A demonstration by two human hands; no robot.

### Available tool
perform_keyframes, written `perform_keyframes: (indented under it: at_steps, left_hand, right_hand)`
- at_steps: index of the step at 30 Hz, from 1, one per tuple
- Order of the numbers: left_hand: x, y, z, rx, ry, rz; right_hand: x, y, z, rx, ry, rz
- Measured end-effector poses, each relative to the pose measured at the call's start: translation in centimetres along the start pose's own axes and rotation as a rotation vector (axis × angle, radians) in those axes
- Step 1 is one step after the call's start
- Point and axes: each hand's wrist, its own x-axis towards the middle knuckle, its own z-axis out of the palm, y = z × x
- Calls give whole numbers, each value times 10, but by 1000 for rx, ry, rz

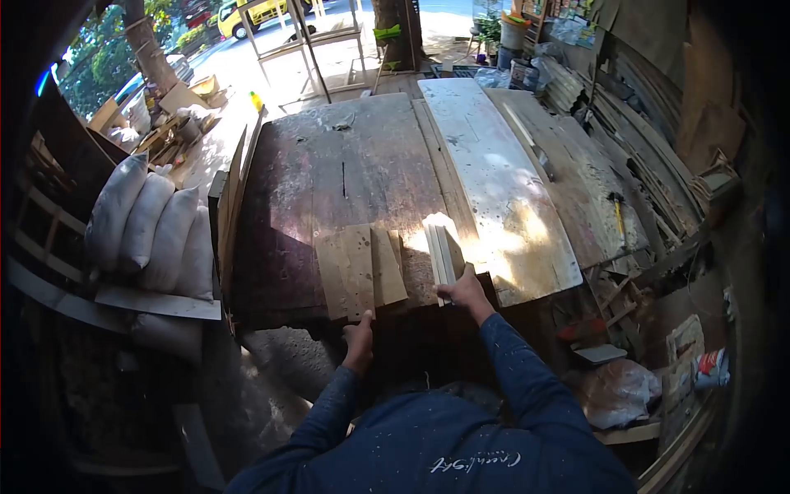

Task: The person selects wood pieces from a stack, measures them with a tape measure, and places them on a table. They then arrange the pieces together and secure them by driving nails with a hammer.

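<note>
My right hand (466, 294) is closed around the near end of a small bundle of pale wooden strips (443, 251), which rests near the worktable's front edge. At that same edge, my left hand (359, 339) grips the near end of a flat brown wooden board (355, 267), with its thumb on top; the fingers underneath are hidden. Partly under this board lies another thin wooden piece (388, 267), set at a slight angle. All of these pieces lie on the dark, worn worktable (288, 198).
A long white-painted plank (485, 156) lies along the table's right part. Further right is a yellow-handled hammer (618, 216). Filled white sacks (152, 235) are stacked at left. A plastic bag (617, 393) and a can (711, 368) stand low at right.
</note>
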Motion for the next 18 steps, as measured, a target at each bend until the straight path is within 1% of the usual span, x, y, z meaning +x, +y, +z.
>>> perform_keyframes:
  at_steps: [1, 2, 3, 5, 6, 7, 10, 11, 13, 14, 15, 16, 18]
  left_hand:
    - [-4, -1, 5, 193, 230, 183]
    - [-13, 11, 6, 395, 456, 360]
    - [-18, 24, -4, 461, 348, 420]
    - [-7, 41, -1, 493, 278, 413]
    - [-5, 46, 2, 507, 241, 412]
    - [3, 48, 11, 615, 302, 446]
    - [3, 58, 35, 1024, 400, 374]
    - [6, 63, 42, 931, 363, 319]
    - [7, 65, 48, 752, 287, 205]
    - [8, 62, 56, 688, 312, 255]
    - [7, 57, 68, 624, 336, 301]
    - [4, 52, 81, 561, 353, 347]
    - [-25, 77, 115, 525, 378, 435]
  right_hand:
    - [20, -20, 5, -82, 35, -7]
    - [38, -34, 11, -112, -7, 22]
    - [52, -45, 16, -147, -55, 54]
    - [76, -44, 33, -282, -183, 89]
    - [85, -36, 42, -284, -197, 72]
    - [87, -35, 48, -281, -210, 59]
    - [86, -30, 47, -304, -234, -32]
    - [84, -35, 37, -318, -239, -72]
    - [83, -46, 1, -393, -365, -197]
    - [84, -45, -13, -430, -431, -257]
    - [92, -21, -8, -341, -285, -355]
    - [95, -17, -11, -229, -344, -343]
    - [107, -13, -25, -4, -432, -307]
